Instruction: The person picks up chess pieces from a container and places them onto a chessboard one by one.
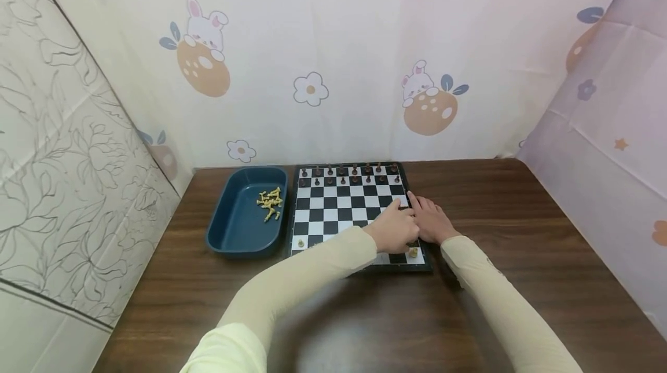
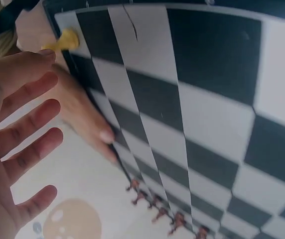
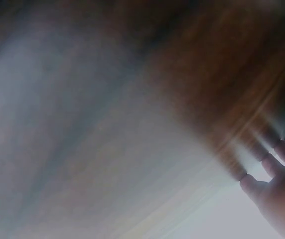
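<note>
My left hand (image 1: 393, 227) reaches over the near right part of the chessboard (image 1: 330, 216), fingers loosely spread and holding nothing in the left wrist view. One digit's tip overlaps a yellow chess piece (image 2: 69, 40) on the corner square there; the head view shows that piece (image 1: 413, 252) at the near right corner. At the board's right edge lies my right hand (image 1: 432, 219), its fingers extended along the edge. In the right wrist view its fingertips (image 3: 252, 183) touch the brown table. Another yellow piece (image 1: 300, 243) stands near the left edge, and my left sleeve hides part of the near rows.
Left of the board, a blue tray (image 1: 221, 233) holds a small pile of yellow chess pieces (image 1: 270, 200). Dark red pieces (image 1: 343, 180) stand in two rows along the board's far side. A patterned cloth (image 1: 333, 72) hangs behind the wooden table (image 1: 484, 199).
</note>
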The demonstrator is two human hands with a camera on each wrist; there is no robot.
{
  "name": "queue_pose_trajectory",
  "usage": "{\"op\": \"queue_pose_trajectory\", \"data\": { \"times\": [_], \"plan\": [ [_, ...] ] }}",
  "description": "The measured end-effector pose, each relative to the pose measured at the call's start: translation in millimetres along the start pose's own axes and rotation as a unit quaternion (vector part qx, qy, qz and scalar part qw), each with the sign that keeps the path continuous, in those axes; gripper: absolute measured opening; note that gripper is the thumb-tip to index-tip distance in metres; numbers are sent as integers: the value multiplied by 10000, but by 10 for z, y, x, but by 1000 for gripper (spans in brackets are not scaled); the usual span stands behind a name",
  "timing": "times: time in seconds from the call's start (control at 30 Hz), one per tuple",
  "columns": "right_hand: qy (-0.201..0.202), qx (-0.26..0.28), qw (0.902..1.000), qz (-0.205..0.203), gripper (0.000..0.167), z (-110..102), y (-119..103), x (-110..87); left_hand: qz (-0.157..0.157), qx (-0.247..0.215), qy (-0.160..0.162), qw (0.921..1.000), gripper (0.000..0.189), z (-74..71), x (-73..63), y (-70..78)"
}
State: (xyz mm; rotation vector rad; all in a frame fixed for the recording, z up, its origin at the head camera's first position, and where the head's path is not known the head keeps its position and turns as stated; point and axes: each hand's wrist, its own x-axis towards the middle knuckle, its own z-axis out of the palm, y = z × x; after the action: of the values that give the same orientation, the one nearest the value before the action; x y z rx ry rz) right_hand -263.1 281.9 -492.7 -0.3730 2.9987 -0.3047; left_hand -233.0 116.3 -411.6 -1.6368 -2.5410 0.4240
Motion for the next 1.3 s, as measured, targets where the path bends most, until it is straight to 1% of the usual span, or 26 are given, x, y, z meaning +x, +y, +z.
{"op": "queue_pose_trajectory", "data": {
  "times": [0.13,0.23,0.4,0.5,0.6,0.73,0.8,0.87,0.93,1.03,1.1,1.2,1.3],
  "plan": [
    [49,113,9997,208,64,30,-7,29,-207,-13,-98,9997,15,-68,-151,-163],
    [50,173,9992,354,66,43,-17,44,-390,-84,-80,9992,15,-106,-311,-319],
    [23,245,9988,433,67,56,-28,30,-738,-197,72,9971,17,-110,-665,-599],
    [27,273,9987,425,66,64,-26,21,-1042,-304,139,9940,15,-107,-909,-781],
    [29,274,9988,405,66,67,-22,20,-1372,-278,222,9899,13,-97,-1161,-985],
    [58,280,9988,400,66,58,-19,20,-1840,-208,225,9824,11,-89,-1474,-1270],
    [73,288,9988,396,66,52,-16,21,-2069,-238,222,9778,6,-79,-1607,-1408],
    [82,283,9988,398,66,45,-11,24,-2334,-340,245,9715,4,-59,-1722,-1525],
    [85,273,9988,393,66,43,-7,27,-2494,-480,321,9667,2,2,-1823,-1627],
    [90,265,9988,402,66,42,-6,27,-2737,-768,254,9584,4,139,-1923,-1720],
    [94,261,9988,402,66,44,-11,23,-2846,-942,130,9539,4,264,-1945,-1763],
    [99,270,9988,407,66,49,-18,19,-3026,-1130,-130,9463,4,464,-1921,-1808],
    [106,269,9988,389,66,50,-26,25,-3134,-1240,-255,9412,8,615,-1872,-1849]
  ]
}}
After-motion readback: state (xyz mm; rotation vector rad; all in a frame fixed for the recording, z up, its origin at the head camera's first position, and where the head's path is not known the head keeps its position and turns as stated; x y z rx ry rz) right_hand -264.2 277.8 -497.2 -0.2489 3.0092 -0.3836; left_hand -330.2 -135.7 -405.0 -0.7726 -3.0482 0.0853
